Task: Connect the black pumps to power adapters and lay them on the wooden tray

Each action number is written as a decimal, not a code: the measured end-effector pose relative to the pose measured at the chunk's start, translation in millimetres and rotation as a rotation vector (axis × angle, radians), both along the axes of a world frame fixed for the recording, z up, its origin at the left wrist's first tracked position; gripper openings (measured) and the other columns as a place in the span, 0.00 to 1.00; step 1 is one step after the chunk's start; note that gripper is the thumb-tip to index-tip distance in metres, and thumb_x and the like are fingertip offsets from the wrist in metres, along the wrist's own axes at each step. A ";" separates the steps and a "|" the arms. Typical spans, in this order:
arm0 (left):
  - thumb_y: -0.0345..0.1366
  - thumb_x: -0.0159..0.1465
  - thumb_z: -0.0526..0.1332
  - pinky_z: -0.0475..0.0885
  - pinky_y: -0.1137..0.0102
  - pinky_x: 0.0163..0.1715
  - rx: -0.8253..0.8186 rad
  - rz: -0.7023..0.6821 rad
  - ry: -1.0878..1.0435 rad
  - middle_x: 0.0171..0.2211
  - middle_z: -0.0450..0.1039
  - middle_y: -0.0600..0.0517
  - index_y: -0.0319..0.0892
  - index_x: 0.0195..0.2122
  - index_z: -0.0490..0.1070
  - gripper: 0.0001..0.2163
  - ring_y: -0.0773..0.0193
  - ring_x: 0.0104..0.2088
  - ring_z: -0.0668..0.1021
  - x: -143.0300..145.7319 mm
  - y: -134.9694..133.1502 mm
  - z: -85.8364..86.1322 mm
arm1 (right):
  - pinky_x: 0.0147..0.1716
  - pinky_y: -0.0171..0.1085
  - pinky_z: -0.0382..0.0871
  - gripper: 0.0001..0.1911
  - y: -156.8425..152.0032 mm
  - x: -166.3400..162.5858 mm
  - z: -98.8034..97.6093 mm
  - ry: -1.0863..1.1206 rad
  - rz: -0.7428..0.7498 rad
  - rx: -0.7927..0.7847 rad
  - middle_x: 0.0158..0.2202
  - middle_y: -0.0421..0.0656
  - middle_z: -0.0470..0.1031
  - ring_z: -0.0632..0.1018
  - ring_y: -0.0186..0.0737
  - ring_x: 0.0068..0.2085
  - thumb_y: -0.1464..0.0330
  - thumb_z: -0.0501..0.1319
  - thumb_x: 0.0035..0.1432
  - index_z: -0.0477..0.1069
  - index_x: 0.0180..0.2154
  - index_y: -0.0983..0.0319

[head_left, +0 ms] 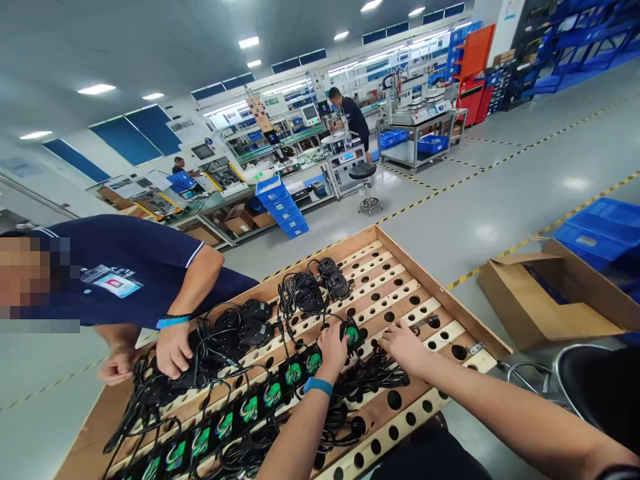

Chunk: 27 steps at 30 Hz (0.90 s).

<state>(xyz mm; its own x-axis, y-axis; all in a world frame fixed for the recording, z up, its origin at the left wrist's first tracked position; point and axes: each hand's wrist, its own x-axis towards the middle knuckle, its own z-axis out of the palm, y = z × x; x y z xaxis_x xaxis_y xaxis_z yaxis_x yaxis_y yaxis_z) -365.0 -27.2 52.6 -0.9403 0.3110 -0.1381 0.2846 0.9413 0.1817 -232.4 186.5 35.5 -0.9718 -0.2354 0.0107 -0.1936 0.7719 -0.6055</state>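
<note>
A large wooden tray with rows of round holes lies before me. A row of black adapters with green labels stands along it, cables bundled below. My left hand is closed around the end adapter at the right of that row. My right hand rests on the tray beside it, fingers bent over a black cable bundle. More black adapters and cables lie piled further back on the tray.
A co-worker in a dark blue shirt leans over the tray's left side, one hand on a cable pile. An open cardboard box and blue crates sit on the floor at right. A stool stands near right.
</note>
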 end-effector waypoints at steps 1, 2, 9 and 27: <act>0.30 0.62 0.59 0.56 0.44 0.64 -0.031 -0.008 0.019 0.59 0.70 0.38 0.39 0.55 0.72 0.19 0.41 0.64 0.64 2.2 -0.4 -2.1 | 0.54 0.50 0.54 0.11 -1.6 -5.3 -9.2 -0.003 0.009 0.001 0.38 0.50 0.78 0.71 0.48 0.45 0.73 0.53 0.67 0.75 0.38 0.63; 0.31 0.63 0.58 0.53 0.44 0.65 -0.053 -0.012 0.039 0.62 0.66 0.38 0.39 0.55 0.72 0.19 0.41 0.66 0.60 4.2 -1.5 -3.9 | 0.56 0.51 0.52 0.12 -3.8 -8.3 -19.7 -0.010 0.008 -0.005 0.40 0.50 0.78 0.71 0.48 0.46 0.73 0.53 0.67 0.75 0.40 0.63; 0.55 0.63 0.60 0.44 0.41 0.67 -0.361 -0.160 -0.013 0.69 0.54 0.34 0.39 0.68 0.56 0.38 0.40 0.71 0.52 4.2 -20.6 -2.9 | 0.56 0.49 0.55 0.14 -22.0 0.7 -62.1 0.006 -0.043 -0.159 0.46 0.49 0.77 0.70 0.50 0.51 0.69 0.55 0.67 0.75 0.50 0.60; 0.54 0.62 0.57 0.62 0.42 0.59 -0.403 -0.396 0.113 0.62 0.65 0.30 0.27 0.65 0.59 0.38 0.35 0.63 0.64 -1.2 -38.6 3.7 | 0.62 0.58 0.63 0.22 -106.1 155.5 -48.1 -0.120 -0.856 -0.197 0.66 0.56 0.62 0.66 0.55 0.64 0.72 0.54 0.63 0.70 0.58 0.63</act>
